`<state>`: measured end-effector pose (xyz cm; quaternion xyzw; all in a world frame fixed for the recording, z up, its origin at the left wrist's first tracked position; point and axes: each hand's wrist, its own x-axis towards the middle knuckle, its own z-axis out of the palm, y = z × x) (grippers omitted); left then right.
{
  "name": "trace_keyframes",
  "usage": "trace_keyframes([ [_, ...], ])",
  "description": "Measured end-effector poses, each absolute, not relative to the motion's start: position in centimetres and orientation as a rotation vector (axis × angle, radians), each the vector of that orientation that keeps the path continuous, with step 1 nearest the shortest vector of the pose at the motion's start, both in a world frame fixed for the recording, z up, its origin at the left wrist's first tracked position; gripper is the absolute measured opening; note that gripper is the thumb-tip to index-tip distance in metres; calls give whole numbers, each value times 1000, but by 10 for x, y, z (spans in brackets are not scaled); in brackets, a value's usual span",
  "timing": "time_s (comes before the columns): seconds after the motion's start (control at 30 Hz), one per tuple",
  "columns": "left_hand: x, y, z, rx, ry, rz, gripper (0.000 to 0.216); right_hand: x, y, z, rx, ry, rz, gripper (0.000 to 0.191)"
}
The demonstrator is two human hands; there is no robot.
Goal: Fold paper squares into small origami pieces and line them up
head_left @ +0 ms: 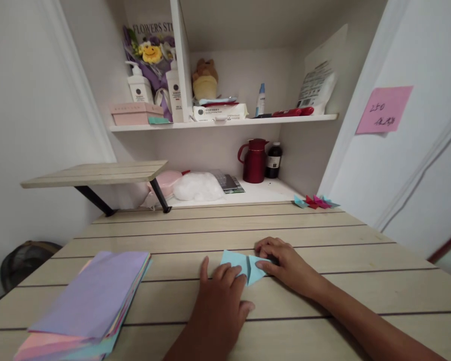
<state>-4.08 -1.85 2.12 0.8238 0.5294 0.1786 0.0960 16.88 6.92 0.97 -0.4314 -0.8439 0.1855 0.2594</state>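
A folded light-blue sheet of origami paper [235,259] lies on the wooden tabletop in front of me, with a fold or slit running down its middle. My left hand [222,291] rests palm down on its left part, fingertips pressing it, the little finger and thumb spread away. At the paper's right corner my right hand [285,263] is closed, its thumb on top of the paper and its fingers curled at the far edge. The fingers hide part of the paper's outline.
At the left lies a stack of coloured paper [93,296], purple on top. Small folded paper pieces [315,201] sit at the far right edge. A raised wooden shelf [97,174] stands at the back left. Behind are a red jug [254,163] and a dark bottle [273,161].
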Motion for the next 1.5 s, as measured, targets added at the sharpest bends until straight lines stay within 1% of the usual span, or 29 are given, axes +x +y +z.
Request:
trace_keyframes([
  [0.17, -43, -18, 17, 2388, 1543, 501, 38, 165, 73, 5, -1222, -2220, 466, 15],
  [0.3, -46, -19, 16, 2398, 1486, 490, 57, 164, 74, 4, -1211, -2195, 500, 14],
  [0.33, -47, -19, 16, 2413, 1471, 478, 58, 164, 75, 4, -1205, -2193, 513, 13],
  [0.43, -49, -20, 18, 2459, 1448, 438, 50, 164, 75, 4, -1181, -2158, 557, 6],
  [0.53, -50, -22, 20, 2485, 1432, 438, 44, 170, 74, 3, -1146, -2093, 583, 24],
  [0.6, -50, -22, 18, 2491, 1422, 454, 43, 179, 73, 3, -1152, -2088, 568, 25],
  [0.67, -50, -22, 16, 2497, 1414, 478, 42, 187, 72, 5, -1200, -2152, 557, 17],
  [0.7, -50, -21, 14, 2501, 1414, 492, 42, 190, 71, 6, -1238, -2184, 547, 20],
  [0.77, -50, -20, 11, 2508, 1424, 519, 39, 191, 67, 9, -1323, -2219, 494, 34],
  [0.83, -49, -17, 9, 2502, 1444, 531, 36, 184, 63, 12, -1392, -2240, 371, 38],
  [0.97, -46, -12, 7, 2481, 1453, 567, 33, 164, 58, 12, -1516, -2265, 191, 22],
  [1.07, -44, -10, 9, 2472, 1440, 612, 31, 157, 62, 10, -1613, -2227, 167, 11],
  [1.2, -43, -10, 12, 2438, 1451, 665, 29, 160, 66, 9, -1609, -2204, 243, 11],
  [1.3, -42, -11, 14, 2426, 1457, 696, 26, 160, 64, 10, -1586, -2198, 252, 24],
  [1.5, -42, -12, 16, 2443, 1430, 728, 21, 156, 65, 10, -1469, -2227, 476, 13],
])
